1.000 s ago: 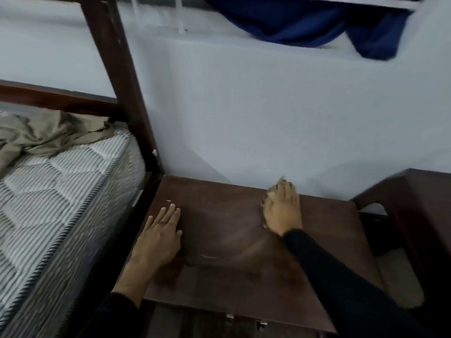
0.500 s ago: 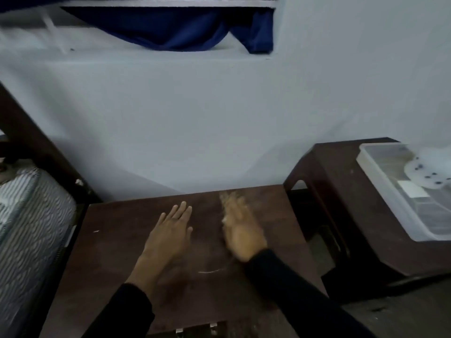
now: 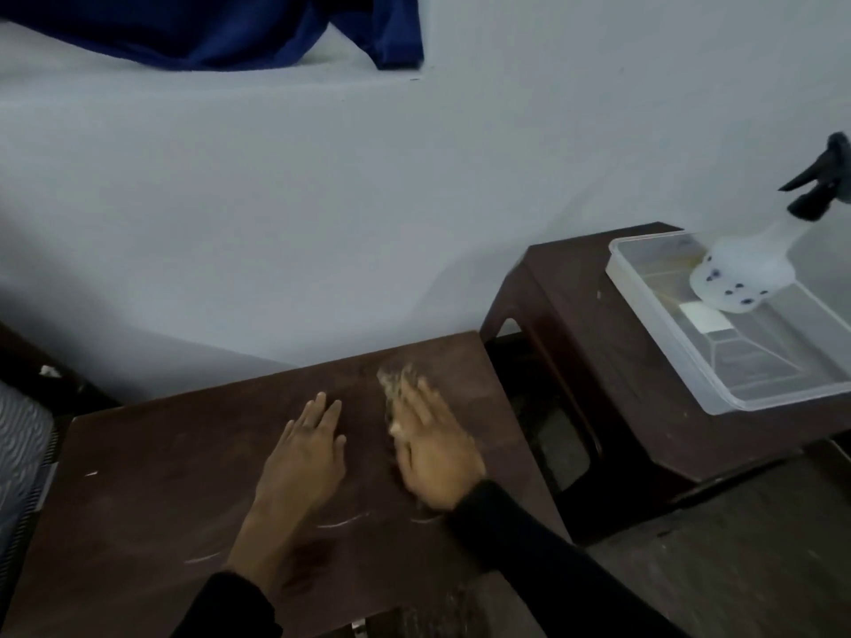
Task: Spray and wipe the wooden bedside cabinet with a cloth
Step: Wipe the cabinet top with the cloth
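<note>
The dark wooden bedside cabinet (image 3: 152,490) fills the lower middle of the head view, against a white wall. My left hand (image 3: 306,446) lies flat on its top, fingers spread, holding nothing. Just to its right, my right hand (image 3: 435,446) presses a pale beige cloth (image 3: 396,384) onto the top near the back right corner; the hand is motion-blurred and covers most of the cloth. A translucent white spray bottle (image 3: 746,264) with a black trigger stands tilted in a clear plastic tray at the far right.
A dark wooden stool (image 3: 594,315) stands to the right of the cabinet and carries the clear plastic tray (image 3: 663,324). A striped mattress edge (image 3: 20,444) shows at the far left. Blue fabric (image 3: 221,34) hangs at the top. Thin pale streaks mark the cabinet top.
The camera has turned right, bringing the stool, tray and spray bottle into view. My right hand with the cloth has slid left, close to my left hand, which stays flat on the top.
</note>
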A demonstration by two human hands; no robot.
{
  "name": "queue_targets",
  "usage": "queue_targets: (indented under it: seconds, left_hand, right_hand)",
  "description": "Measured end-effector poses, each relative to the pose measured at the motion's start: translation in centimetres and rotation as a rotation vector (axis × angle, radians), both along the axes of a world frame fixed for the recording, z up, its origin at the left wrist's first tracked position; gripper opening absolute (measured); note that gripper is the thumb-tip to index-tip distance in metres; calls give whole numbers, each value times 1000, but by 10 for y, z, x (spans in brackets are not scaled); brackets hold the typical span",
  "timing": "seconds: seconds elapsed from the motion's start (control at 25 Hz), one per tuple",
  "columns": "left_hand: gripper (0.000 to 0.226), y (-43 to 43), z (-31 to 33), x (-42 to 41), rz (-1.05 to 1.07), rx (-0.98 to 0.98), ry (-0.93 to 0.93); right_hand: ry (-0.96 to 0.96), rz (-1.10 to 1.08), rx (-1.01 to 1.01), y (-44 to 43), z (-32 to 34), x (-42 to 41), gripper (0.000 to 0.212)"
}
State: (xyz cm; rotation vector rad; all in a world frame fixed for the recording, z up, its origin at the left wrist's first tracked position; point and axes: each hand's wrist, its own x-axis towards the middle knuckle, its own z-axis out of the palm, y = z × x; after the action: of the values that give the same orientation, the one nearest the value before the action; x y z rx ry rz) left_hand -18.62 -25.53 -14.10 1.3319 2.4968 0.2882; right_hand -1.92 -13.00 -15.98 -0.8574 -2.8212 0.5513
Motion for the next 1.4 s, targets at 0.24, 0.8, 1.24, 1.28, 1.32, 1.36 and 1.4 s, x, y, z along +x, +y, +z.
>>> queue_targets:
  seconds: [0.24, 0.8, 1.24, 1.28, 1.32, 1.36, 1.4]
  left_hand:
    - [55, -9, -1, -14, 2, 18, 3]
    - [53, -163, 0, -89, 384, 4, 45]
    - [55, -262, -1, -76, 540, 23, 84]
    - [55, -268, 0, -75, 555, 24, 76]
    - [57, -276, 1, -74, 563, 11, 64]
    - [59, -284, 1, -73, 570, -9, 50]
    - [62, -292, 1, -72, 583, -19, 32]
  right_hand:
    - [-33, -223, 35, 79, 0, 4, 69]
    - [-26, -84, 3, -10, 5, -120, 79]
    - [-50, 295, 24, -101, 3, -234, 70]
    - [-66, 329, 15, -125, 2, -255, 71]
    - [-72, 381, 5, -149, 0, -266, 72]
    - [-64, 445, 14, -173, -1, -271, 73]
    - [-52, 504, 22, -196, 0, -269, 73]
